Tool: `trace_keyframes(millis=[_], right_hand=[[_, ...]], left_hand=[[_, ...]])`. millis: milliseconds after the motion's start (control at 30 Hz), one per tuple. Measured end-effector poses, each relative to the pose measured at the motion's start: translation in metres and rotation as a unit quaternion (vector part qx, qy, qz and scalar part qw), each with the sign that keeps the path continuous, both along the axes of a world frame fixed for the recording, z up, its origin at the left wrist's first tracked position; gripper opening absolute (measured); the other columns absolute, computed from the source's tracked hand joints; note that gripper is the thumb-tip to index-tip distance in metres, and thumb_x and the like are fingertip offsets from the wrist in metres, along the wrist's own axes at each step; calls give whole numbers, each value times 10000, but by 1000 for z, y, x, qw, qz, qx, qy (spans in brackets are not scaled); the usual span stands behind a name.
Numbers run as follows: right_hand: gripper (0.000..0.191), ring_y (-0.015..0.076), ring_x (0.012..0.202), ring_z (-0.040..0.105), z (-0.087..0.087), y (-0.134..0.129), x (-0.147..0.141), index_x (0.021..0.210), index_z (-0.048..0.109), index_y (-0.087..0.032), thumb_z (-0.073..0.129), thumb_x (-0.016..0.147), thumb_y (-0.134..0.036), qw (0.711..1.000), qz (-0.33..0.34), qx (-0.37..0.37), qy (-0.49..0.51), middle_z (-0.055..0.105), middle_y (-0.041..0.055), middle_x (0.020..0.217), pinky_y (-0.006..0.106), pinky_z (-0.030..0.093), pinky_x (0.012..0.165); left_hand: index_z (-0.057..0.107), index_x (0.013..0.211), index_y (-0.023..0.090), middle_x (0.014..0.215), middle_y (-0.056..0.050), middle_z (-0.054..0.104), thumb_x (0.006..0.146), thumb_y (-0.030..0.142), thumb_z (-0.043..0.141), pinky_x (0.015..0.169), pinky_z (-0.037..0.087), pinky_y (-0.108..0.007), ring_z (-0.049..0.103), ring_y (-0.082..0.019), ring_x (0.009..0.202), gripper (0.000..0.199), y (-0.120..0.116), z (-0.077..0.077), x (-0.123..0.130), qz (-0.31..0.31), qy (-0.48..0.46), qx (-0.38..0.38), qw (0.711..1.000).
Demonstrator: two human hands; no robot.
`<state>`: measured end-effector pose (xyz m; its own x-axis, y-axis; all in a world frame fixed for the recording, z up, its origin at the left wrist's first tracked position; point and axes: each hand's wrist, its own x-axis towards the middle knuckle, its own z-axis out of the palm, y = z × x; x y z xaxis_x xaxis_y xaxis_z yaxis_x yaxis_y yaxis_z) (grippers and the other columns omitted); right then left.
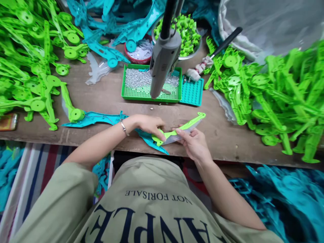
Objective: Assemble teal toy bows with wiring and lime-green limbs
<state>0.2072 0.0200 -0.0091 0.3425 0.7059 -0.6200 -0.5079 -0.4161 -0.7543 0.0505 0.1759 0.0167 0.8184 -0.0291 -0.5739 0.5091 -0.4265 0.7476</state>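
evidently both hands are busy with one long lime piece [188, 126], which lies aslant in the air between the fingers, its thin end rising away past the right fingertips. the left hand [151, 125] has its fingers bent down and closed over the rounded near end, while the right hand [193, 141] pinches the middle, thumb on top, together with the clear strip [174, 138] that runs along the lower edge. below the left fingers, and stretching out leftward past the wrist with its metal bracelet [124, 127], is a teal frame [101, 118]; whether the hand touches it i cannot tell. at its far left end sits another lime part [76, 115], round and flat. straight beyond the fingers is a green tray [152, 98] of small silvery bits [136, 78], with a grey power driver [163, 60] hanging over it, and just right of that a flat teal tray [192, 92]. further out from the fingers come a red basket [138, 61] and a bowl [199, 47] full of small lime pieces [188, 35]. well off to either side of the fingers are a left lime heap [32, 67] and a right lime heap [286, 98].
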Motion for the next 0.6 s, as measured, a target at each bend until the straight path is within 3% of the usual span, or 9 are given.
trace_keyframes(millis=[133, 233, 400, 600], right_hand=[[620, 172, 638, 723, 1, -1, -3, 872, 685, -196, 1040, 415, -418, 1000, -3, 7, -10, 773, -5, 732, 322, 643, 650], [603, 191, 658, 729, -1, -2, -5, 880, 676, -202, 1029, 449, -435, 1000, 2, 15, -17, 769, -4, 743, 366, 650, 693], [588, 213, 698, 739, -6, -4, -9, 925, 664, -213, 1009, 508, -442, 999, 7, 23, -43, 770, 1, 769, 403, 646, 739], [593, 192, 681, 715, -7, -7, -17, 922, 663, -215, 1004, 501, -456, 997, -9, 31, -75, 754, -6, 754, 368, 620, 702]], left_hand=[[671, 917, 159, 840, -24, 708, 775, 664, 663, 658, 402, -272, 579, -170, 758, 524, 3, -15, 2, -27, -25, -93, 995], [650, 871, 170, 751, 3, 651, 733, 681, 705, 604, 368, -272, 547, -158, 698, 533, 3, -23, 0, -22, -35, -122, 992], [597, 805, 183, 677, 24, 575, 716, 619, 765, 569, 339, -267, 498, -137, 634, 476, 1, -29, -3, -12, -72, -127, 989], [600, 796, 179, 728, 3, 612, 750, 557, 756, 611, 357, -285, 499, -149, 670, 412, 0, -31, -3, -27, -97, -89, 991]])
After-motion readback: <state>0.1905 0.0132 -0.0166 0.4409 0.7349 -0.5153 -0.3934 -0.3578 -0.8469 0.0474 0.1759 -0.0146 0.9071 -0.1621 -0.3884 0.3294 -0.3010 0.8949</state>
